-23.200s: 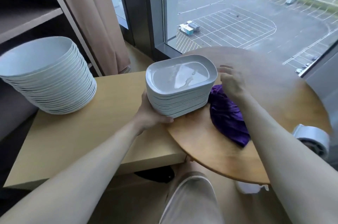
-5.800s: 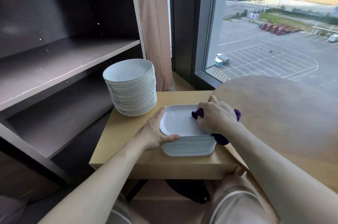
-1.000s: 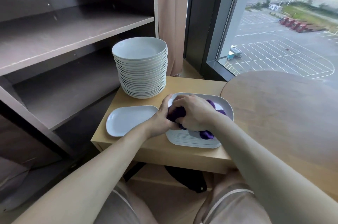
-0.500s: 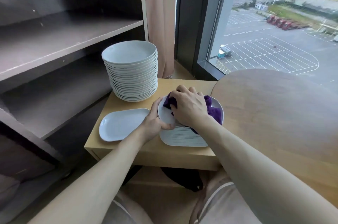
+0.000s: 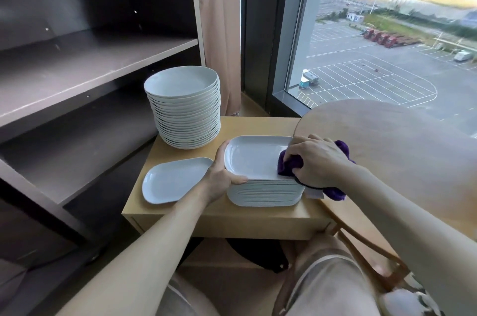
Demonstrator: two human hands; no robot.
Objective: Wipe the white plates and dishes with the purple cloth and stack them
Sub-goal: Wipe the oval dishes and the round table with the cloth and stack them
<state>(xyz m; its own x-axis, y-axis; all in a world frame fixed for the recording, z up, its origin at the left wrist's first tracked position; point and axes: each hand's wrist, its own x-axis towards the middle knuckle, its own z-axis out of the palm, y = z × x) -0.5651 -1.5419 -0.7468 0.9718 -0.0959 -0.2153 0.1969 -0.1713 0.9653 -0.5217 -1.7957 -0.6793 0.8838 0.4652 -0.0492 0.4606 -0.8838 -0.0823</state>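
A stack of white rectangular dishes sits on the low wooden table. My left hand grips the left edge of the top dish. My right hand holds the bunched purple cloth against the right side of that dish. A single white dish lies flat to the left of the stack. Behind it stands a tall stack of round white plates.
A round wooden table overlaps the low table on the right. Dark empty shelves fill the left. A beige curtain and a large window are behind. My knees are below the table edge.
My right hand has slid the cloth from the middle of the top dish to its right side. My left hand stays on the left edge.
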